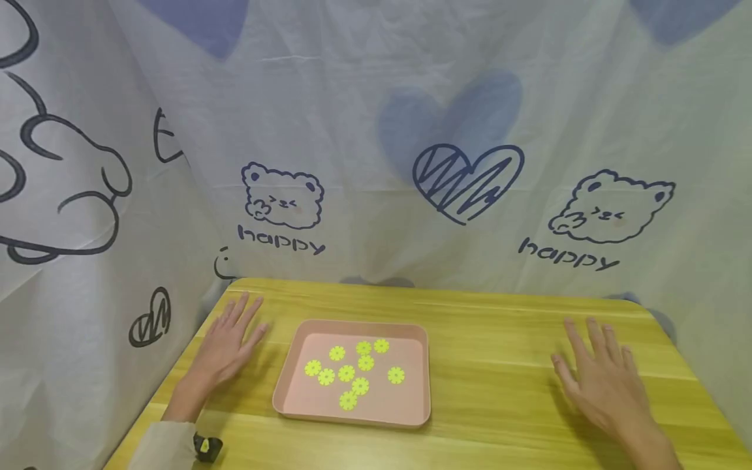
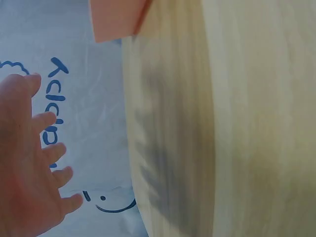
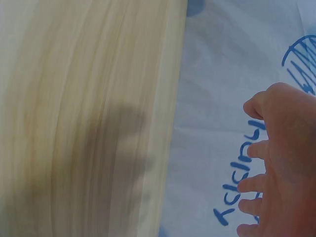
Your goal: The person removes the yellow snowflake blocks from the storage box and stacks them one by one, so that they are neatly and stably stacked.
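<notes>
A shallow pink tray (image 1: 352,421) stands on the wooden table, left of its middle. Inside it lie several small yellow-green flower-shaped pieces (image 1: 396,375), mostly in a loose cluster with one apart at the right. To the tray's left, my left hand (image 1: 226,346) hovers palm down with fingers spread, holding nothing. My right hand (image 1: 608,385) is over the right part of the table, fingers spread and likewise bare. Both wrist views show the left hand (image 2: 24,158) and right hand (image 3: 289,163) above the surface, casting shadows on the wood.
The yellow wooden table (image 1: 499,365) has rounded far corners. A white cloth (image 1: 364,215) printed with bears, hearts and "happy" hangs behind it, and more printed cloth (image 1: 64,339) hangs along the left side. A dark wristband piece (image 1: 208,448) shows at the left sleeve.
</notes>
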Tool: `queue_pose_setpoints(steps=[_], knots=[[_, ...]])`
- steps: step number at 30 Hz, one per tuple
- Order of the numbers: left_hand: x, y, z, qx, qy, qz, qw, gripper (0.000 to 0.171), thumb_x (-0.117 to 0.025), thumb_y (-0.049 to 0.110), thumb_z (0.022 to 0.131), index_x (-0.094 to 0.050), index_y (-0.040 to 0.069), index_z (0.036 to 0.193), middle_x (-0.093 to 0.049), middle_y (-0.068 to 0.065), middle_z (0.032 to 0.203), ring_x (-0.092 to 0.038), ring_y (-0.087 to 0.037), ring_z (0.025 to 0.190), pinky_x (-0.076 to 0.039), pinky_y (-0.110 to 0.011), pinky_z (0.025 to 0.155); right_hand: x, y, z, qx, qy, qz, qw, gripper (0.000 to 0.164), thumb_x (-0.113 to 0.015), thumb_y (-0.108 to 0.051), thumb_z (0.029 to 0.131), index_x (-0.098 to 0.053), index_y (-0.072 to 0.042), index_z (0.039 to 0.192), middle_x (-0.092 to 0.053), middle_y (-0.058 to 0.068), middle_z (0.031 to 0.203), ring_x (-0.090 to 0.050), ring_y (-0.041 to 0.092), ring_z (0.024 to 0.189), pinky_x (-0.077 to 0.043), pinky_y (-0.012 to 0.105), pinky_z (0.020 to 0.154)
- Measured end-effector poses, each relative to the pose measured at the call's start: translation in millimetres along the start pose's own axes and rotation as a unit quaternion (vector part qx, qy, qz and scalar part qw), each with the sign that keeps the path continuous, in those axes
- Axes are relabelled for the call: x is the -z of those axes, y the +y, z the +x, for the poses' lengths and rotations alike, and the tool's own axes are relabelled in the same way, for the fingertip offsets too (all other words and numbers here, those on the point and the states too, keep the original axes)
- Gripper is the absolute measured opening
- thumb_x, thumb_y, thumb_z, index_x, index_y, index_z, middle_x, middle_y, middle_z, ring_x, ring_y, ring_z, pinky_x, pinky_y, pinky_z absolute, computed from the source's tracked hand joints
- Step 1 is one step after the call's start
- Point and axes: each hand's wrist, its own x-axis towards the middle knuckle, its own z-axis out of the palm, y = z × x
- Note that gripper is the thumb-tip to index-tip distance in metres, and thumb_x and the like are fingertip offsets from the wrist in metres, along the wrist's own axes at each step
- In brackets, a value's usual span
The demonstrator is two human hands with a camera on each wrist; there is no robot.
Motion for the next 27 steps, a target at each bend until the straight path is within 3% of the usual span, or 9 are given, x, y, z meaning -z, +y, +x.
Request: queue_pose_setpoints(steps=[6,10,13,16,20,25,27], knots=[[0.6,6.8,0.1,0.002,-0.002,-0.083,0.9965,0.062,-0.039,0.044,0.111,-0.029,0.011,0.162,-0.015,-0.023,0.168,-0.016,-0.053,0.15,-0.016,-0.076,0.114,4,-18,0,0.01,0.005,0.024,1.0,0.07,-0.046,-0.041,0.108,-0.019,-0.009,0.164,-0.02,0.037,0.16,-0.016,0.06,0.145,-0.009,0.077,0.114],[-2.2,13.6,-1.2,0.002,-0.001,-0.164,0.9864,0.059,-0.042,0.04,0.111,-0.033,0.01,0.161,-0.02,-0.024,0.166,-0.019,-0.053,0.149,-0.017,-0.079,0.111,7,-32,3,0.028,0.029,0.045,0.998,0.068,-0.05,-0.037,0.108,-0.024,-0.008,0.163,-0.025,0.035,0.158,-0.024,0.058,0.142,-0.015,0.073,0.116],[-6.5,19.9,-3.6,-0.007,-0.004,-0.224,0.9747,0.055,-0.045,0.035,0.111,-0.036,0.009,0.159,-0.028,-0.025,0.163,-0.026,-0.052,0.146,-0.026,-0.075,0.111,7,-45,4,0.04,0.044,0.064,0.996,0.066,-0.053,-0.034,0.107,-0.028,-0.008,0.162,-0.031,0.033,0.156,-0.031,0.056,0.139,-0.024,0.073,0.112],[-12.0,26.0,-7.0,-0.005,-0.015,-0.27,0.9627,0.053,-0.049,0.033,0.11,-0.04,0.009,0.157,-0.037,-0.022,0.159,-0.039,-0.049,0.141,-0.039,-0.069,0.107,5,-61,4,0.042,0.046,0.093,0.994,0.065,-0.055,-0.032,0.106,-0.029,-0.009,0.162,-0.036,0.03,0.153,-0.037,0.054,0.135,-0.037,0.076,0.1],[-20.4,31.4,-10.8,0.011,-0.04,-0.32,0.9465,0.05,-0.055,0.03,0.108,-0.046,0.01,0.153,-0.044,-0.018,0.156,-0.051,-0.044,0.134,-0.048,-0.059,0.103,-1,-81,4,0.035,0.037,0.16,0.986,0.062,-0.055,-0.032,0.107,-0.032,-0.013,0.161,-0.041,0.023,0.152,-0.041,0.047,0.135,-0.043,0.074,0.095],[-31.5,33.0,-13.0,0.02,-0.077,-0.407,0.9098,0.048,-0.059,0.021,0.107,-0.048,0.006,0.151,-0.043,-0.02,0.156,-0.049,-0.045,0.135,-0.055,-0.041,0.099,-12,-102,6,0.043,0.041,0.24,0.969,0.055,-0.057,-0.026,0.107,-0.039,-0.012,0.157,-0.046,0.017,0.148,-0.046,0.041,0.133,-0.043,0.07,0.1],[-36.0,32.8,-13.8,0.015,-0.086,-0.422,0.9025,0.048,-0.059,0.015,0.106,-0.047,0.004,0.151,-0.041,-0.022,0.157,-0.047,-0.047,0.136,-0.055,-0.033,0.098,-17,-111,8,0.053,0.05,0.255,0.964,0.053,-0.059,-0.022,0.106,-0.042,-0.01,0.155,-0.048,0.015,0.146,-0.049,0.039,0.13,-0.045,0.067,0.099]])
